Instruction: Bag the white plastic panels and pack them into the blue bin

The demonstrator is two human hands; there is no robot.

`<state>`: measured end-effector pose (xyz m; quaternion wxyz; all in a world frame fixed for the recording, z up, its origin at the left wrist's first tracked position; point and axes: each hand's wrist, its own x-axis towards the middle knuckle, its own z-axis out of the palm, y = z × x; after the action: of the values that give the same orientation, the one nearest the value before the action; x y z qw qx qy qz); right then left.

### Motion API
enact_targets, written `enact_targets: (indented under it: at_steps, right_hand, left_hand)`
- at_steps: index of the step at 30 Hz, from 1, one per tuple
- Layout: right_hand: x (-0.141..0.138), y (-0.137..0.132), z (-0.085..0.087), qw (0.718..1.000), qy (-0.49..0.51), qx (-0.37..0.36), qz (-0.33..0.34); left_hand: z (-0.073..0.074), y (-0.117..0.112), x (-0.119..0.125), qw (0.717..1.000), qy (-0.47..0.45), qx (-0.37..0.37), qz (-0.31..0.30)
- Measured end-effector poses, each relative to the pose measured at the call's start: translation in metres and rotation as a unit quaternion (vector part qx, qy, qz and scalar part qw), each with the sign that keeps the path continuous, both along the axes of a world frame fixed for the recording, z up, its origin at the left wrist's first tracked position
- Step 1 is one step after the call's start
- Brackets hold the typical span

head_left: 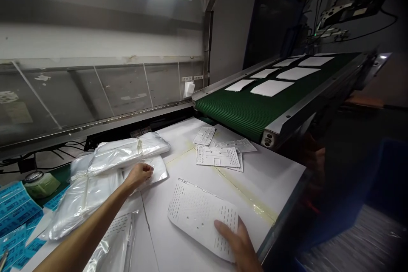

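Past the blue printed labels (15, 208) on your far left lie plastic-wrapped bundles (121, 155). Your left hand (138, 175) rests half-curled on a clear bag (158, 171); whether it grips, you cannot tell. Your right hand (234, 238) lies open across the perforated white sheet (197, 214), which sits flat on the white surface (270, 178); spread fingers steady it well. Further right, white cards (270, 88) lie on the green conveyor belt (236, 112).

Left hand (138, 175), on clear plastic bag (157, 171); right hand (232, 238), on perforated white panel (194, 216). Also: bundled plastic bags (127, 152), blue labels (15, 208), white surface (270, 178), green belt conveyor (251, 108) carrying white sheets (271, 88).
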<state>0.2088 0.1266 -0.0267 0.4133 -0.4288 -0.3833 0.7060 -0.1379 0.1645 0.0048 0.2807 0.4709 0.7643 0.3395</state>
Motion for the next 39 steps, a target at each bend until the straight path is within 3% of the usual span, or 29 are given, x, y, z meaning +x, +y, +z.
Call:
enact_targets:
  at_steps: [5,10,14,17,19,22,25,34,36,39]
  right_hand:
    - [-0.002,0.002,0.0,0.998,0.01,0.049,0.043]
    - [-0.005,0.003,0.001,0.999,0.008,0.038,-0.014]
    - [-0.01,0.001,-0.001,0.996,-0.001,0.028,-0.086]
    - [-0.025,-0.002,0.005,0.988,-0.037,0.082,-0.128]
    - [-0.039,-0.005,0.013,0.981,-0.05,0.144,-0.116]
    - [-0.053,-0.009,0.025,0.976,-0.047,0.207,-0.049]
    - [-0.054,-0.013,0.03,0.975,-0.061,0.211,-0.017]
    - [-0.042,-0.016,0.016,0.956,-0.165,0.23,-0.076]
    - [-0.04,-0.012,0.02,0.949,-0.184,0.239,-0.098]
    - [-0.029,-0.003,0.031,0.967,-0.121,0.211,-0.081]
  left_hand:
    - [0.01,-0.004,0.0,0.995,-0.082,0.056,0.017]
    - [0.03,-0.01,0.011,0.985,-0.134,0.103,0.038]
    - [0.047,-0.03,0.052,0.977,-0.177,0.115,0.008]
    - [0.052,-0.046,0.097,0.965,-0.235,0.108,-0.048]
    - [0.051,-0.053,0.124,0.953,-0.276,0.097,-0.077]
    - [0.049,-0.063,0.148,0.939,-0.316,0.063,-0.117]
    - [0.047,-0.071,0.152,0.934,-0.323,0.034,-0.152]
    - [0.048,-0.084,0.151,0.939,-0.306,0.016,-0.153]
    - [0.043,-0.084,0.148,0.952,-0.258,0.014,-0.166]
    - [0.034,-0.078,0.139,0.981,-0.099,0.041,-0.163]
